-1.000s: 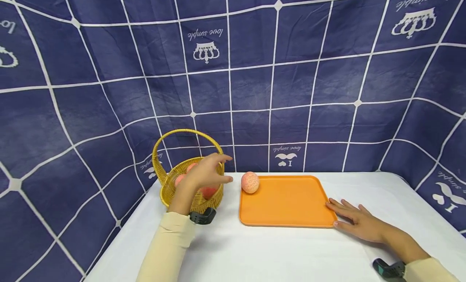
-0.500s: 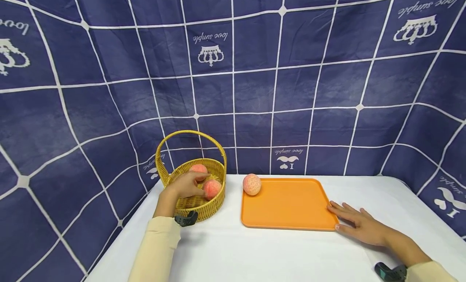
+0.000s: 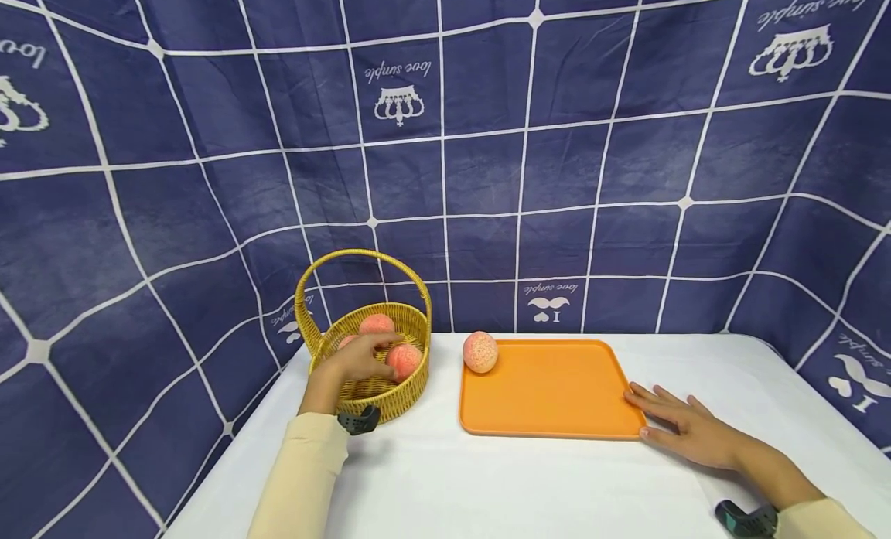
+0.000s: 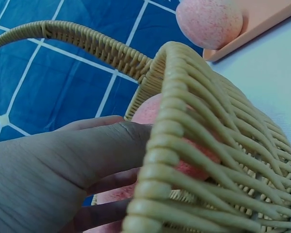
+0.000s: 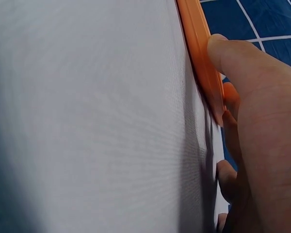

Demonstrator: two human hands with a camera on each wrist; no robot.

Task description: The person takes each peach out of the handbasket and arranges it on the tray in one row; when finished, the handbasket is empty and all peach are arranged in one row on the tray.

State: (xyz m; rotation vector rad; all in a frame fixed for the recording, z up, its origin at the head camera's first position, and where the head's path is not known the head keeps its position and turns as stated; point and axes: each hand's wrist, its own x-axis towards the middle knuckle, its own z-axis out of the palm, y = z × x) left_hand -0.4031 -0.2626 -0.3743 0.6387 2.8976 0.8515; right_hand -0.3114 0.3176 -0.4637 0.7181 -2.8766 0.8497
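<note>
My left hand (image 3: pixel 358 359) reaches down into a yellow wicker basket (image 3: pixel 393 407), with its thumb and fingers around a pinkish-red peach (image 3: pixel 405 362). In the left wrist view the basket's woven rim (image 4: pixel 160 160) hides the fingertips and part of that peach (image 4: pixel 148 110). Behind the hand lie another peach (image 3: pixel 377 324) and a partly covered one (image 3: pixel 347 341). A paler, speckled peach (image 3: pixel 480 352) sits at the far left corner of an orange tray (image 3: pixel 550 392). My right hand (image 3: pixel 685 429) lies spread at the tray's right edge, its thumb touching the rim (image 5: pixel 206 58).
The basket's tall arched handle (image 3: pixel 362 252) rises above the left hand. A white cloth (image 3: pixel 529 485) covers the table, and a blue curtain (image 3: pixel 480 175) with white grid lines hangs behind and at both sides.
My left hand has moved left and down from above the basket's right side into the basket, its fingers coming around a peach. The right hand stays at the tray's edge.
</note>
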